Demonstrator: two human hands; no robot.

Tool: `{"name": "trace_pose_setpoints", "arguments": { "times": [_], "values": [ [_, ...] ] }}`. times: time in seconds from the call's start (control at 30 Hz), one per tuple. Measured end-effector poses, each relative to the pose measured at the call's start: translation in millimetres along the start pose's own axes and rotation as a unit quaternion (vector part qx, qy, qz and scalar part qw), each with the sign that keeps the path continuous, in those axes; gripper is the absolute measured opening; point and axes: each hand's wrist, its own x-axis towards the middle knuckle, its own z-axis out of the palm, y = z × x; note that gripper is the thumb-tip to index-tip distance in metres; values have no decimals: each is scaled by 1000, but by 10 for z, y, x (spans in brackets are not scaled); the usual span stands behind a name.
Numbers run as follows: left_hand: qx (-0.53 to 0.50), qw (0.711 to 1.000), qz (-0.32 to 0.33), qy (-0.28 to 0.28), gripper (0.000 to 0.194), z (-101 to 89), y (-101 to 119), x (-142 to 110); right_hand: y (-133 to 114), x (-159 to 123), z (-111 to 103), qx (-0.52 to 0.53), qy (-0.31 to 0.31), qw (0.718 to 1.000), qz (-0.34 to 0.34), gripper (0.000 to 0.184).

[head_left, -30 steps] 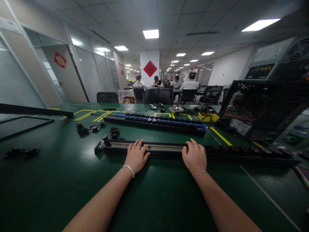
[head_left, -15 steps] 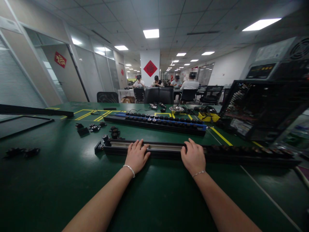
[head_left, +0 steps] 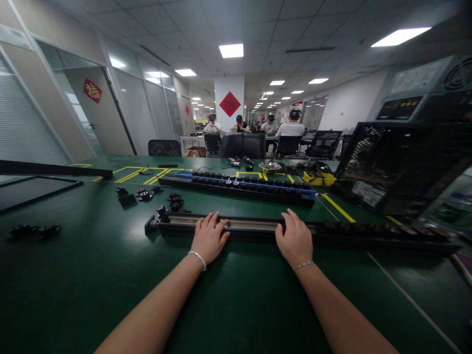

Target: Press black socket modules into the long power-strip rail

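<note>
A long black rail (head_left: pixel 177 229) with a pale metal channel along its top lies across the green table in front of me. My left hand (head_left: pixel 208 238) rests on it, fingers stretched over the channel and apart, holding nothing. Farther right, my right hand (head_left: pixel 295 238) straddles the rail, thumb on the near side and index finger reaching over the far side. A small black part shows between thumb and index finger; the palm hides most of it. Right of that hand, a row of black parts (head_left: pixel 372 230) sits along the rail. At the left end is a black end piece (head_left: pixel 150 224).
Behind stands a second black rail (head_left: pixel 236 189) carrying black parts and a blue strip. Loose black parts (head_left: pixel 144 194) lie to the left. A metal bowl (head_left: pixel 270 166), a yellow tray (head_left: pixel 320 179) and a black computer case (head_left: pixel 398 167) are farther back. Several people sit beyond.
My right hand has shifted very slightly to the left along the rail, its index fingertip a little higher. My left hand and the rail look unmoved.
</note>
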Motion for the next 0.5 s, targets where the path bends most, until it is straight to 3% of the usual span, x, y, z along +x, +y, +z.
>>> {"name": "trace_pose_setpoints", "arguments": {
  "times": [0.2, 0.33, 0.5],
  "values": [
    [-3, 1000, 0, -5, 41, -6, 2, 0, 3, 22, -33, -23, -12, 996, 86, 38],
    [-5, 1000, -2, -4, 41, -4, 6, 2, -6, 25, -43, -17, -25, 996, 90, 37],
    [-6, 1000, -1, -2, 41, -3, 7, 5, -26, 4, -31, -11, 2, 999, 52, 36]
  ]
}}
